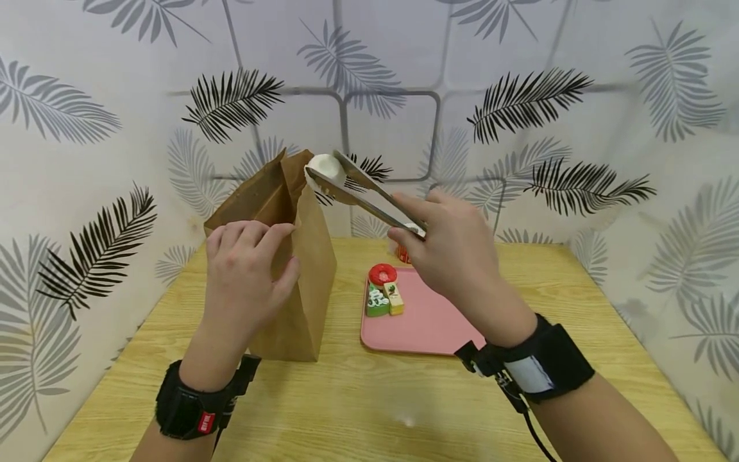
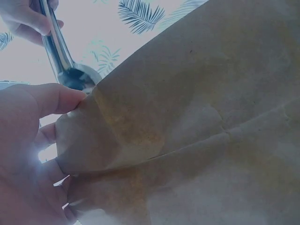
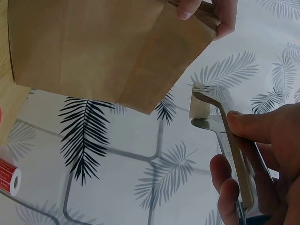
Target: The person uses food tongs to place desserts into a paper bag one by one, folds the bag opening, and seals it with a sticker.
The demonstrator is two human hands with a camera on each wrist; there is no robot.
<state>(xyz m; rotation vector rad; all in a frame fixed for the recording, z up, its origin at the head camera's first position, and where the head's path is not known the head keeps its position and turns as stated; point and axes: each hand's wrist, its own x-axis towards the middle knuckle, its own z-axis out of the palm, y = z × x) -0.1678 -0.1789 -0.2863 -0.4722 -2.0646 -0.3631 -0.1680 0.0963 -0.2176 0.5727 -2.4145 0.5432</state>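
My left hand [image 1: 247, 269] holds the near rim of a tall brown paper bag [image 1: 314, 282], thumb on one side of the paper and fingers on the other. The bag stands upright with its mouth gaping. My right hand [image 1: 456, 247] grips metal tongs [image 1: 378, 210], which have a fork-shaped end and a spoon-shaped end. Pinched between those ends is a small white piece [image 1: 327, 168], short and cylindrical in the right wrist view [image 3: 200, 107]. In the head view this piece is level with the bag's mouth, at its right rim.
A pink tray [image 1: 427, 327] lies right of the bag. On its left side sit a red ring [image 1: 382, 274], a green-and-white wedge [image 1: 378, 301] and a yellow block [image 1: 394, 298]. Behind the tray, partly hidden by my right hand, stands a red-and-white cylinder [image 1: 403, 255]. Leaf-patterned cloth surrounds the wooden table [image 1: 358, 404].
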